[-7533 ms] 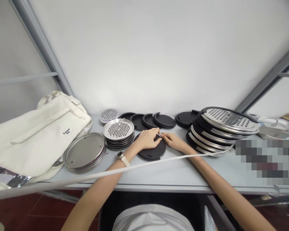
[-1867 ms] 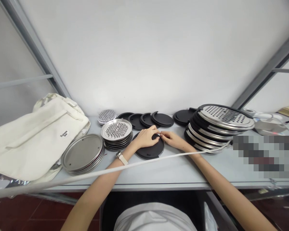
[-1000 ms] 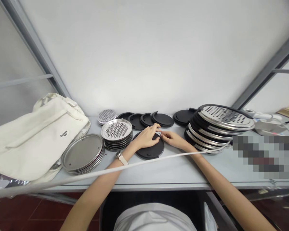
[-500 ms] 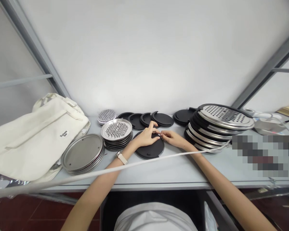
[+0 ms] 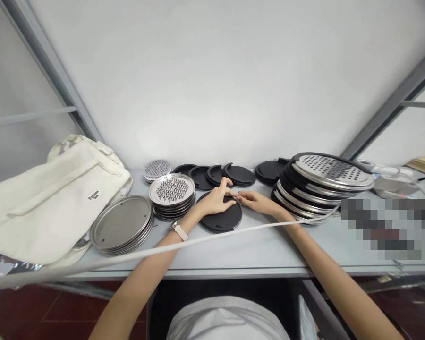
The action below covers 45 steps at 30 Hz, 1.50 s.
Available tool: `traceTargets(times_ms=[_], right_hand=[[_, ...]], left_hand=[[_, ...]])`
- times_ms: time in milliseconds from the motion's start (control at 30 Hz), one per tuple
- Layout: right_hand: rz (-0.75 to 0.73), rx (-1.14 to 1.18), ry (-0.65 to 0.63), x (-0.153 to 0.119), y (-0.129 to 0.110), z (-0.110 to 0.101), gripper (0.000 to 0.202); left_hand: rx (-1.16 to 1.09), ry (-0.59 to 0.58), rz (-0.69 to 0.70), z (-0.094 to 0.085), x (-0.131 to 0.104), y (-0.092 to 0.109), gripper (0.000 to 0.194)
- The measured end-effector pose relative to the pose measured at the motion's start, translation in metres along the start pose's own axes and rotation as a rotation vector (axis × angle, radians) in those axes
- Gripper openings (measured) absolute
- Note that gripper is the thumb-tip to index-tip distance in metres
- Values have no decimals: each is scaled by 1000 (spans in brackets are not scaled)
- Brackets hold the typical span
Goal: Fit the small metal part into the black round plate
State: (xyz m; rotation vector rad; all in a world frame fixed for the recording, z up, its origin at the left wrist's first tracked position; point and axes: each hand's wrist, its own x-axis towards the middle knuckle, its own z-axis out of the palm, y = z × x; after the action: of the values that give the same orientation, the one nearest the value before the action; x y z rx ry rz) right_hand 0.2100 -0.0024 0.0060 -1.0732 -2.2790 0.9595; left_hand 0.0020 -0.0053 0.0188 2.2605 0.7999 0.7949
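On the tabletop in front of me lies a round black plastic disc point(image 5: 222, 219) with a raised partial rim. My left hand point(image 5: 216, 199) reaches over its far side, index finger bent up, thumb and other fingers closed at the disc's edge. At the upper right of the disc, my right hand point(image 5: 255, 202) pinches thumb and fingertips together close to the left fingertips. What sits in that pinch is too small to make out. Left of the disc is a stack of metal grater plates point(image 5: 172, 190).
Plain metal discs point(image 5: 122, 219) are stacked beside a cream bag point(image 5: 53, 203) on the left. More black discs point(image 5: 239, 175) line the wall. A tall stack of assembled grater discs point(image 5: 327, 169) stands right. A white cord point(image 5: 205, 238) crosses before my forearms.
My right hand has shifted very slightly to the right along the disc's edge. The left hand and the disc look almost the same.
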Motion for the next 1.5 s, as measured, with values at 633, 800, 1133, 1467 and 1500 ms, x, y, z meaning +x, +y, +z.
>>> traceTargets(times_ms=[633, 800, 1133, 1467, 1500], right_hand=[[41, -31, 83, -5, -5, 8, 46], [48, -1, 72, -4, -1, 8, 46], [93, -12, 127, -1, -2, 14, 49], [10, -47, 94, 1, -1, 12, 47], [11, -57, 99, 1, 0, 13, 46]], left_hand=[[-41, 1, 52, 2, -1, -2, 45], [-16, 8, 63, 2, -1, -4, 47], [-8, 1, 101, 5, 0, -9, 42], [79, 21, 102, 6, -1, -12, 45], [98, 24, 101, 6, -1, -12, 46]])
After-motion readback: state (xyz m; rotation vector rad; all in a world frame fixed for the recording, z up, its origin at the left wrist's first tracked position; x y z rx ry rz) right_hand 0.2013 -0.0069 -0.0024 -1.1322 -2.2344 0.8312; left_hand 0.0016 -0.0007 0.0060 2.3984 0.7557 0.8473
